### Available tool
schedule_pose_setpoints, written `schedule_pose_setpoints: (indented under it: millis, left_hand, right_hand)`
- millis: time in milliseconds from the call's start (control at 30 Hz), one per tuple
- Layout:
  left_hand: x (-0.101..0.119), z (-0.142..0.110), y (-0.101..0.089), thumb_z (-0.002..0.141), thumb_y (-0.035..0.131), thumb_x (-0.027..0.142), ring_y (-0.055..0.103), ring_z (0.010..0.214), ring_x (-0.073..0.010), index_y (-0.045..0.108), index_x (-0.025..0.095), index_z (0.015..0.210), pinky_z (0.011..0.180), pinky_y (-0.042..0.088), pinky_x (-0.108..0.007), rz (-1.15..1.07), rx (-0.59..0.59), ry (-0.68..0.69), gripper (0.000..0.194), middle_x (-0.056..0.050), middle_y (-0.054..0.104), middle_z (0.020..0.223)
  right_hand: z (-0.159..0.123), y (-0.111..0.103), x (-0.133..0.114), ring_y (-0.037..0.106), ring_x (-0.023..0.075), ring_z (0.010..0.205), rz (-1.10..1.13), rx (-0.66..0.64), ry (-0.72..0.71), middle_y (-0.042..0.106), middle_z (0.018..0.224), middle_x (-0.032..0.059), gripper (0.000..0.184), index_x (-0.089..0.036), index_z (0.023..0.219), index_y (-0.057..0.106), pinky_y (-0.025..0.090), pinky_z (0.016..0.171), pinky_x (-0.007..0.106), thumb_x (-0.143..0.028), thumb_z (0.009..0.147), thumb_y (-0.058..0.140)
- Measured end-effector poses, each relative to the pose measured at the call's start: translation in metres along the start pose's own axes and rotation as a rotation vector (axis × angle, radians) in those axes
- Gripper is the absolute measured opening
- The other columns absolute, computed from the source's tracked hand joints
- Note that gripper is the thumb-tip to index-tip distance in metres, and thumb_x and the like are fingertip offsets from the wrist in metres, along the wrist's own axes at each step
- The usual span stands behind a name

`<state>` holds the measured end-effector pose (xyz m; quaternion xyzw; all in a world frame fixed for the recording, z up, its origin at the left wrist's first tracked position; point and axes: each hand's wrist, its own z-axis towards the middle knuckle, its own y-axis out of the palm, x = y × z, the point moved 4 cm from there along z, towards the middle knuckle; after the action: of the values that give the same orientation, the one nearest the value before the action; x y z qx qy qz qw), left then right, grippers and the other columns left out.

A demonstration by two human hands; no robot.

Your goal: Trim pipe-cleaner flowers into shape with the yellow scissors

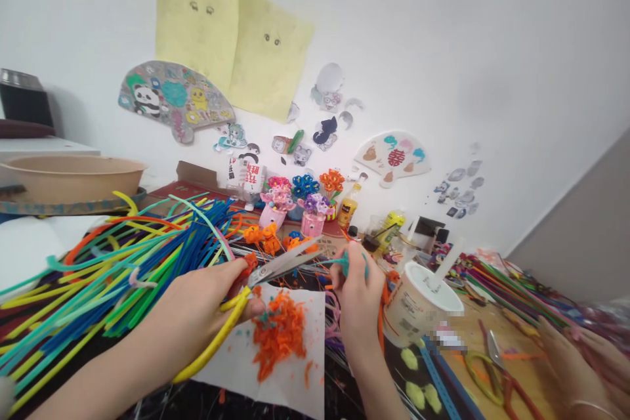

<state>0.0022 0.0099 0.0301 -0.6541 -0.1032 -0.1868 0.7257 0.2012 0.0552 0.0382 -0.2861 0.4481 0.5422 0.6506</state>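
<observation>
"Scissors first: where are they, and who has them?"

"Above the white paper, in the left hand. It is closed around the yellow handle, but I can't tell which fingers sit inside the loops; the back of the hand covers most of that."

"And the blades?"

"Parted, pointing toward the right hand. That one is curled, pinching a teal strip. Its fingers hide most of the strip, and where the thin end meets the blades is too fine to make out."

"What lies underneath?"

"Orange clippings with some teal bits, heaped on the paper. The left forearm crosses in front of the fuzzy stems, whose ends run out of view at the left edge."

"Anything else blocked?"

"The white-lidded cup hides part of the bench behind it, and a pixelated patch blurs something at its side. Far right, another person's hand is blurred, so I can't tell what it holds."
</observation>
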Motion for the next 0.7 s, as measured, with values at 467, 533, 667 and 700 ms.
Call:
schedule_pose_setpoints:
  millis: [467,533,667,700]
  left_hand:
    - [-0.001,0.003,0.004,0.079,0.050,0.052,0.064,0.077,-0.0270,0.057,0.022,0.089,0.062,0.039,-0.031,0.084,-0.045,0.093,0.033,-0.005,0.069,0.084]
    - [-0.007,0.003,0.001,0.080,0.048,0.054,0.064,0.073,-0.0260,0.057,0.022,0.086,0.060,0.038,-0.030,0.079,-0.014,0.080,0.033,-0.005,0.068,0.079]
    - [-0.020,0.004,-0.009,0.079,0.046,0.057,0.064,0.070,-0.0287,0.054,0.023,0.079,0.057,0.038,-0.032,0.114,0.116,0.049,0.034,-0.008,0.069,0.077]
    - [-0.023,0.004,-0.012,0.079,0.046,0.058,0.064,0.071,-0.0300,0.054,0.024,0.078,0.056,0.037,-0.032,0.129,0.156,0.038,0.035,-0.009,0.069,0.078]
  right_hand:
    - [-0.003,-0.011,-0.009,0.040,0.0083,0.042,-0.122,0.035,-0.322,0.043,0.052,-0.0062,0.038,-0.018,0.064,0.051,0.028,0.040,0.022,-0.042,0.093,0.041]
    - [-0.002,-0.013,-0.009,0.040,0.0083,0.041,-0.146,0.025,-0.332,0.043,0.050,-0.0067,0.037,-0.018,0.065,0.052,0.028,0.040,0.022,-0.041,0.093,0.041]
    - [0.000,-0.014,-0.007,0.040,0.0083,0.042,-0.198,0.012,-0.357,0.043,0.051,-0.0066,0.036,-0.018,0.065,0.052,0.029,0.042,0.022,-0.039,0.093,0.042]
    - [0.000,-0.014,-0.007,0.040,0.0084,0.043,-0.207,0.009,-0.361,0.044,0.052,-0.0064,0.036,-0.018,0.065,0.052,0.029,0.042,0.022,-0.039,0.093,0.042]
